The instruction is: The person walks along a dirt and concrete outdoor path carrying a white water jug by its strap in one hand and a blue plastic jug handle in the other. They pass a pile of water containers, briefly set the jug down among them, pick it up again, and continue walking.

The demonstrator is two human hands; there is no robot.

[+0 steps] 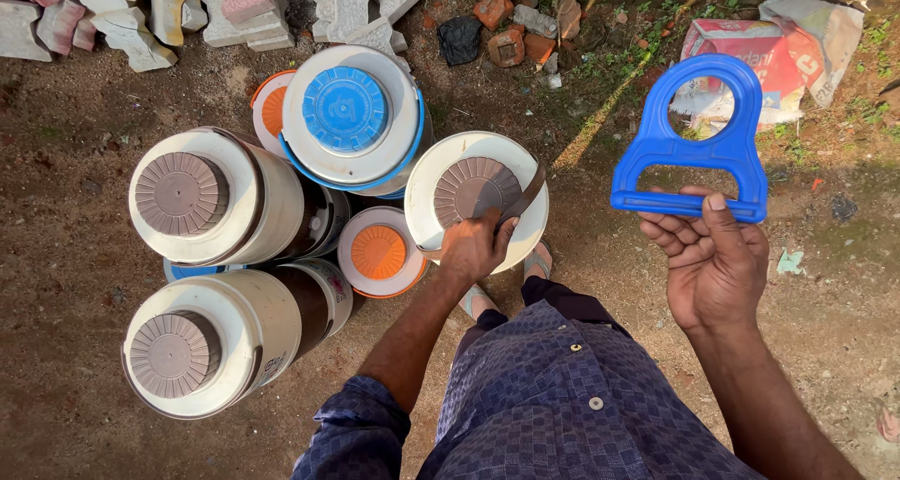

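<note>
My right hand [712, 260] holds up a blue plastic handle [694, 147] with a round ring at its top and a flat bar gripped between thumb and fingers. My left hand [473, 246] rests on the brown ribbed lid [473, 187] of a white insulated jug [441, 175] standing on the ground in front of my feet; its fingers curl over the lid's near edge beside a brown strap handle [530, 194].
Several more jugs stand to the left: a blue-lidded one [347, 110], two brown-lidded ones [183, 194] [173, 353], orange-lidded ones [378, 252]. Paving blocks [141, 21] and broken bricks [506, 30] lie at the back, a printed sack [797, 39] at the right. Bare dirt underfoot.
</note>
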